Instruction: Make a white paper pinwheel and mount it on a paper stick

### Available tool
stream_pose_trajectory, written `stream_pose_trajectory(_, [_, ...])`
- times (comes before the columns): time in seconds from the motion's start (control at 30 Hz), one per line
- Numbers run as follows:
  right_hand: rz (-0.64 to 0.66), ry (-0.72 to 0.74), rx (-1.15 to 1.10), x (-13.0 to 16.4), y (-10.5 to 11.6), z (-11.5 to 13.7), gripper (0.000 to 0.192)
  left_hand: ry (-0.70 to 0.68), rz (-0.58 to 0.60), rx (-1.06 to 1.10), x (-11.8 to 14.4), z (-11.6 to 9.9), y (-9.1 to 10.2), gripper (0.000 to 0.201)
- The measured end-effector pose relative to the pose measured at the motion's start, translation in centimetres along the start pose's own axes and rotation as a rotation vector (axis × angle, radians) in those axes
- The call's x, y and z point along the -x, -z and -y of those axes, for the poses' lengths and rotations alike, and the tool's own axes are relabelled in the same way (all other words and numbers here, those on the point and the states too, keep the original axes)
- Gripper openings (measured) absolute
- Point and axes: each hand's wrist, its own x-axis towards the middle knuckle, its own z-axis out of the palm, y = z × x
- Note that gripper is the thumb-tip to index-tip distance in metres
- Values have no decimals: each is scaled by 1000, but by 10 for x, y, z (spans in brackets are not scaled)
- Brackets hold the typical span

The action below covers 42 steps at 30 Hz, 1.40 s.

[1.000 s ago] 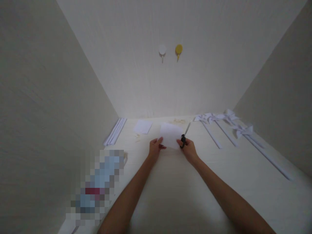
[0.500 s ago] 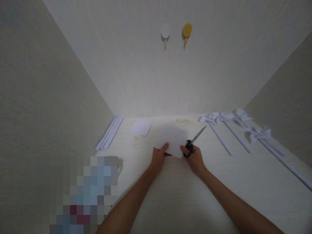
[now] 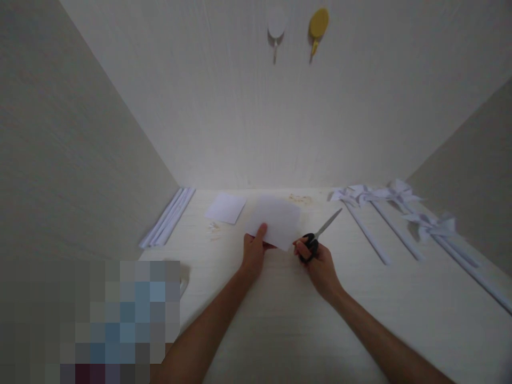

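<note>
A white square sheet of paper (image 3: 276,217) is pinched in my left hand (image 3: 254,253), with the thumb on top near its lower left. Something dark red shows under the paper's lower edge, mostly hidden. In my right hand (image 3: 314,258) are black-handled scissors (image 3: 311,245), blades closed and pointing up and to the right. My right hand is just off the paper's lower right corner. Another white paper square (image 3: 226,208) lies flat on the table, left of the held sheet.
Several rolled white paper sticks (image 3: 168,217) lie at the left. Several white paper pinwheels (image 3: 434,226) on sticks lie along the right. Small scraps (image 3: 214,229) dot the table (image 3: 280,309). A white hook (image 3: 276,26) and a yellow hook (image 3: 319,24) hang on the back wall.
My right hand has let go of the paper and come away from it with the scissors. The sheet has shifted slightly left in my left hand, and the view has tilted down.
</note>
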Motion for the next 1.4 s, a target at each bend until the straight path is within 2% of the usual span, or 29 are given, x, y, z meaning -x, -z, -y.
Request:
stream_pose_trajectory(0.27, [99,92,-109,3,4,-8,21,-111,58,-198,6,-2,3,40])
stream_pose_trajectory(0.37, [120,120,-103,9,5,-8,20,-116,44,-146,5,-2,4,39])
stream_pose_trajectory(0.5, [143,86,-31,22,12,-5,23,-40,-12,-46,2,1,3,37])
stream_pose_trajectory(0.7, [304,2,111,35,20,1,36,-6,28,42,-4,-1,4,29])
stream_pose_trajectory(0.83, [376,44,161,33,21,4,37,-23,-39,23,-12,-12,11,27])
stream_pose_trajectory(0.97, [426,70,229,34,19,6,37,-157,-64,-81,-13,-31,12,30])
stream_pose_trajectory(1.13, [492,118,337,35,17,7,38,-296,-115,-108,-2,-51,3,32])
stream_pose_trajectory(1.4, [509,112,379,38,15,11,35,-318,-93,-125,14,-60,-11,34])
